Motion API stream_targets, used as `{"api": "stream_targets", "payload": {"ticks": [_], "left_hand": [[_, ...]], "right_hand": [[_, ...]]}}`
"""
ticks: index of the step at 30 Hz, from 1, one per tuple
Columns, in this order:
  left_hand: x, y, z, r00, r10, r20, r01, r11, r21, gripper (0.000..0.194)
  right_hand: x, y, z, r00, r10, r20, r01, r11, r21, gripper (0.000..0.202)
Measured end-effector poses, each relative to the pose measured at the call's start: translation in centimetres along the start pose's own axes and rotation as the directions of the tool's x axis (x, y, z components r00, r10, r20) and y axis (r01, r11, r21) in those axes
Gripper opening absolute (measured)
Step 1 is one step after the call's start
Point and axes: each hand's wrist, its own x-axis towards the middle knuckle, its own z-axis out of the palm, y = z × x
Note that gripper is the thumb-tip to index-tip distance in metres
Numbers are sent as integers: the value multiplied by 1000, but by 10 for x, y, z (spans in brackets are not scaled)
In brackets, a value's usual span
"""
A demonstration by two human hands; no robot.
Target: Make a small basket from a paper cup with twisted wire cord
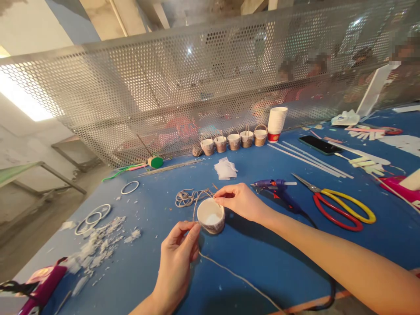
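A small cup [212, 225] with a white inside and a brownish outer wrap stands upright on the blue table between my hands. My left hand [180, 249] pinches thin twine at the cup's left side. At the far right rim, my right hand [238, 200] is closed with thumb and forefinger together on the twine. Loose coils of twine [185, 198] lie just behind the cup. One strand [236, 274] runs from my left hand toward the table's front edge.
Several small handled baskets [234, 142] line the mesh screen beside stacked paper cups [276, 122]. White squares [225, 168] lie behind the cup. On the right are a glue gun [274, 186], scissors [337, 203] and a phone [319, 145]. White scraps [98, 245] and rings [130, 187] lie left.
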Motion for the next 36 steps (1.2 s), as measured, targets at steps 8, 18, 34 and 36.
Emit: {"api": "stream_targets", "payload": {"ticks": [8,18,34,36], "left_hand": [[-4,7,5,982,-172,81,182,972,-146,30],[-2,-7,9,993,-110,-36,98,966,-239,32],[-2,-7,13,996,-75,-42,63,973,-223,33],[-1,-8,12,996,-73,-47,62,974,-216,34]], "right_hand": [[-1,-3,0,1000,7,-23,-7,1000,-5,13],[-3,-3,1,1000,-9,-18,9,1000,-23,12],[-2,1,6,998,-51,-35,49,998,-41,14],[-2,0,6,998,-52,-38,50,998,-40,15]]}}
